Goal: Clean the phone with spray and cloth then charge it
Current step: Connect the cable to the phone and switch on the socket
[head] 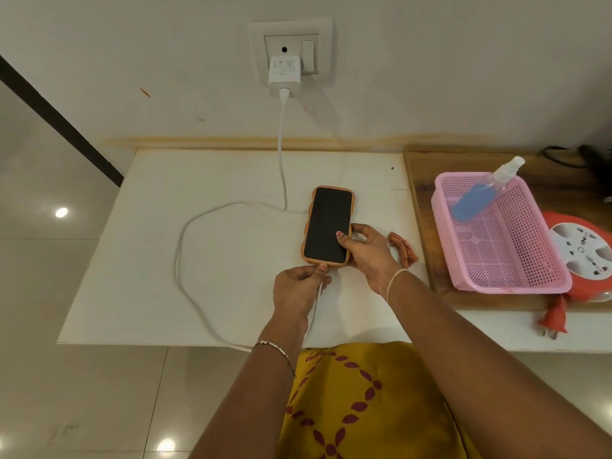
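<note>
A phone in an orange case lies screen up on the white table, its screen dark. My right hand grips its lower right edge, thumb on the glass. My left hand pinches the plug end of the white charging cable right at the phone's bottom edge. The cable loops left across the table and rises to a white charger plugged into the wall socket. A small orange-brown cloth lies crumpled just right of my right hand. The spray bottle with blue liquid leans inside the pink basket.
The pink basket stands on a wooden board at the right. A red and white extension reel sits beside it, its red plug hanging at the table's front. A dark cable lies at the back right.
</note>
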A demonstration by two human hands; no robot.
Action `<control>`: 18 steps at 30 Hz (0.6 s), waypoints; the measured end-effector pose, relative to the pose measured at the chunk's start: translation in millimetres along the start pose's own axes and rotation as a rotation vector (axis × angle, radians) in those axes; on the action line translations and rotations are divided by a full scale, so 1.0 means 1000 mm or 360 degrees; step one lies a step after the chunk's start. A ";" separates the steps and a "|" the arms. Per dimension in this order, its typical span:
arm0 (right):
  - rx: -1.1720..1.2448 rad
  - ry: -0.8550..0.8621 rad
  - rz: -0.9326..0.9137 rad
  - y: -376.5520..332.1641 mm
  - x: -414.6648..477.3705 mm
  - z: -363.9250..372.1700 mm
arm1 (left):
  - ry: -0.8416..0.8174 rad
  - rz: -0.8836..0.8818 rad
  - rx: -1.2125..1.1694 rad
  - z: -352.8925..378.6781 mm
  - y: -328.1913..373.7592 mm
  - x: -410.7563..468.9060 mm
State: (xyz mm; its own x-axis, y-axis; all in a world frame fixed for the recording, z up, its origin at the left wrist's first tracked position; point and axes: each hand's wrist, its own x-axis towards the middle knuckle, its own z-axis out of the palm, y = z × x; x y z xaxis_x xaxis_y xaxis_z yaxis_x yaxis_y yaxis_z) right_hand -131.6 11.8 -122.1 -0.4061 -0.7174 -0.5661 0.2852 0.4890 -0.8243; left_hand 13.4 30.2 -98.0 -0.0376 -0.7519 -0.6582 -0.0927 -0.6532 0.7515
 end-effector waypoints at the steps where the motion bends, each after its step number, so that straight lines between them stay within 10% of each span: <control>1: 0.0002 -0.0005 0.0001 0.000 0.000 0.000 | 0.0000 0.0007 0.0009 0.000 0.000 0.000; 18: 0.0343 -0.0160 0.0017 0.001 -0.025 -0.021 | -0.0253 0.0076 0.0460 0.001 0.005 -0.006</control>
State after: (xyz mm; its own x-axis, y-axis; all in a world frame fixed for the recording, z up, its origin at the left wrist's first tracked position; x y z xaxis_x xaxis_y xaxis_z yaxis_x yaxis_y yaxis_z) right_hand -139.5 40.7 -108.8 -0.3169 -0.7637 -0.5625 0.4721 0.3874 -0.7919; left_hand 12.3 31.5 -90.5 -0.2013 -0.7427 -0.6386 -0.3649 -0.5482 0.7526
